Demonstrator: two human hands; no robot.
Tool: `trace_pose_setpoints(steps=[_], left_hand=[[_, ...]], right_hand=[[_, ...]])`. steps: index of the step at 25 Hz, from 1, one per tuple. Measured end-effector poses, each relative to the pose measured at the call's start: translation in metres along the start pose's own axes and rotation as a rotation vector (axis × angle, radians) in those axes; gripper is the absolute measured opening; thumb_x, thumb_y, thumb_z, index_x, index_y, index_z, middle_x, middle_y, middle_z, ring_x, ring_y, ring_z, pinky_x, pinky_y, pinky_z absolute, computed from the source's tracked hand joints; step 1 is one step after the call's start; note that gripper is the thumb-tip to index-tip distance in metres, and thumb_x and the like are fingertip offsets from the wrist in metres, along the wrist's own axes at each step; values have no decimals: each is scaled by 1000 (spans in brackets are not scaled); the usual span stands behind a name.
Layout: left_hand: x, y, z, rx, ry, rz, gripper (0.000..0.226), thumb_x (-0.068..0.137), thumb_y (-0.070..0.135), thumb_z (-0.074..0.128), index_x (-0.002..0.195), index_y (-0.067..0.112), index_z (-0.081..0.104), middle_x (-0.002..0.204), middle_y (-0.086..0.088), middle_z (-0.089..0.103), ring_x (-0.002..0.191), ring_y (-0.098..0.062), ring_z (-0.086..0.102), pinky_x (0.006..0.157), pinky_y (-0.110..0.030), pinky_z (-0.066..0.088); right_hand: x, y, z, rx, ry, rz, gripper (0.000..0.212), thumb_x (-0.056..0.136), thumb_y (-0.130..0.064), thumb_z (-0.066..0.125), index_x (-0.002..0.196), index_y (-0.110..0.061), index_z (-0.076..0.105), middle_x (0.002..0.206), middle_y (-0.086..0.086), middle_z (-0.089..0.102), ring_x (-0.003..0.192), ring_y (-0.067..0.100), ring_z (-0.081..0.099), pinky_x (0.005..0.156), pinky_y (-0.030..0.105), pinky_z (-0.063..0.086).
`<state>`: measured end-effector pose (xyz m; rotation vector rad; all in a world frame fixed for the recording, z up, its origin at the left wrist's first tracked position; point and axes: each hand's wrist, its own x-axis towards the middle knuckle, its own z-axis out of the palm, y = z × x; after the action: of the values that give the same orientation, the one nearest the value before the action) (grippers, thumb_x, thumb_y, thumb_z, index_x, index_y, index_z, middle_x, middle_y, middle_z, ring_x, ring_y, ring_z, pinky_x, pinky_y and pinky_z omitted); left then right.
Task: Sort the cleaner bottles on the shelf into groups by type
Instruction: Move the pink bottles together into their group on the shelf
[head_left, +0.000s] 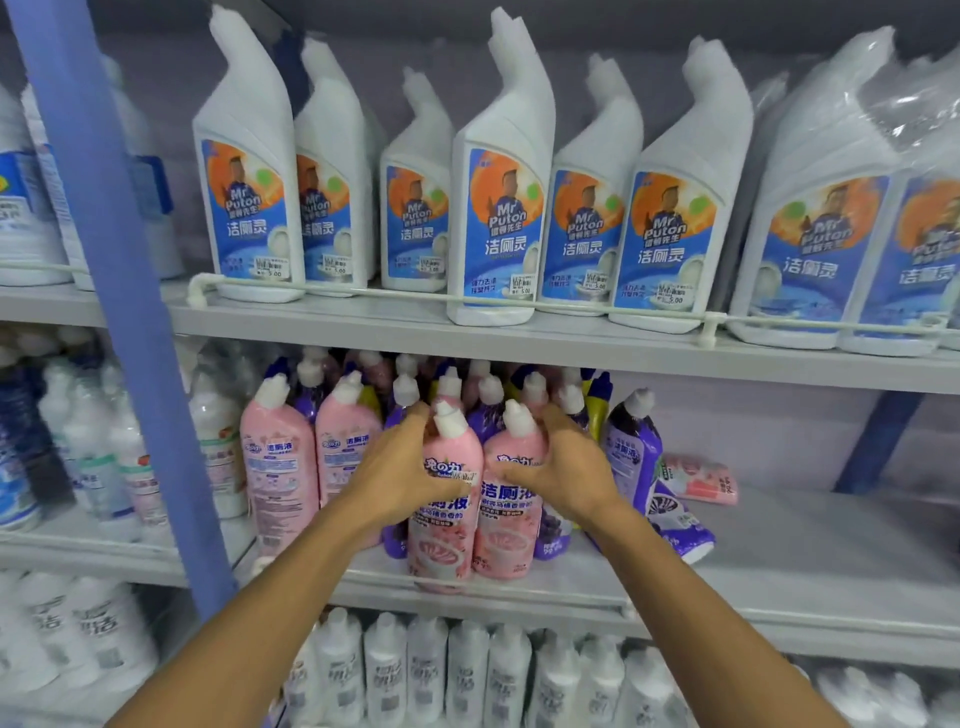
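- While both hands worked at its front, the middle shelf (779, 587) lay bare toward three o'clock, probably the best room for setting a group down. Its front lip ran at six o'clock, just under the held pair.
- The upper shelf (519, 343) hung close over the caps at twelve o'clock, so sliding looked safer than lifting.
- Two pink bottles (278, 467) stood at nine o'clock, a likely group to join.
- A purple bottle (636, 452) leaned at three o'clock and could topple if nudged.
- The left hand (400, 478) had its fingers curled round the left pink bottle (441, 545). The right hand (566, 473) had its fingers curled round the right pink bottle (506, 540). Both bottles stood upright, side by side.
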<state>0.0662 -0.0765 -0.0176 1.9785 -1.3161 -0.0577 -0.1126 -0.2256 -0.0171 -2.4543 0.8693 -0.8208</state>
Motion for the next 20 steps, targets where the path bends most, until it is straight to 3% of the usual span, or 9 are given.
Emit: trace_pose_setpoints(steps=[2, 4, 6, 8, 12, 15, 17, 20], left_hand=[[-10, -3, 1, -82, 1, -25, 80, 55, 56, 89, 123, 29, 56, 111, 14, 70, 97, -6, 69, 83, -41, 60], [-18, -3, 2, -98, -10, -47, 65, 54, 58, 90, 109, 33, 65, 100, 13, 73, 89, -3, 71, 79, -41, 61], [-29, 8, 5, -125, -57, -74, 48, 62, 42, 96, 99, 39, 66, 97, 14, 74, 87, 1, 71, 79, -34, 61], [-40, 19, 12, -171, -81, -75, 51, 66, 28, 96, 105, 40, 65, 99, 14, 74, 90, 5, 69, 77, -26, 59], [-54, 39, 26, -222, 10, -79, 56, 64, 27, 96, 110, 33, 65, 93, 19, 74, 86, 10, 69, 71, -16, 53], [-50, 66, 31, -301, 124, -80, 48, 65, 25, 96, 105, 26, 70, 87, 18, 77, 81, 5, 71, 69, -13, 52], [-44, 94, 38, -315, 122, -30, 46, 65, 26, 96, 103, 26, 70, 87, 13, 77, 80, 3, 71, 67, -15, 54], [-34, 127, 61, -315, 58, 28, 56, 62, 38, 97, 111, 27, 71, 93, 10, 78, 86, -5, 74, 75, -31, 62]], right_hand=[[-18, 12, 11, 48, -102, 47, 62, 68, -61, 89, 113, -28, 61, 102, -10, 72, 89, 12, 70, 78, 40, 59], [-36, 25, 27, 217, -107, 104, 62, 65, -60, 90, 109, -26, 64, 103, -9, 75, 92, 9, 72, 82, 42, 61], [-42, 39, 39, 367, -70, 95, 69, 59, -67, 88, 111, -27, 67, 104, -11, 77, 94, 6, 74, 83, 44, 62], [-42, 43, 39, 429, -59, 47, 73, 57, -71, 87, 113, -27, 69, 104, -12, 78, 95, 5, 74, 83, 43, 62], [-50, 47, 8, 475, -49, 6, 54, 68, -38, 96, 115, -25, 72, 99, -14, 79, 90, 0, 74, 79, 31, 62], [-54, 57, -23, 548, 2, -1, 50, 71, -28, 96, 114, -24, 72, 100, -11, 79, 90, 5, 75, 79, 36, 64], [-59, 65, -46, 611, 54, -2, 48, 72, -26, 95, 114, -21, 71, 101, -9, 79, 90, 6, 76, 77, 33, 64], [-72, 81, -80, 675, 128, 25, 42, 75, -22, 93, 111, -19, 72, 98, -7, 80, 87, 7, 76, 71, 26, 63]])
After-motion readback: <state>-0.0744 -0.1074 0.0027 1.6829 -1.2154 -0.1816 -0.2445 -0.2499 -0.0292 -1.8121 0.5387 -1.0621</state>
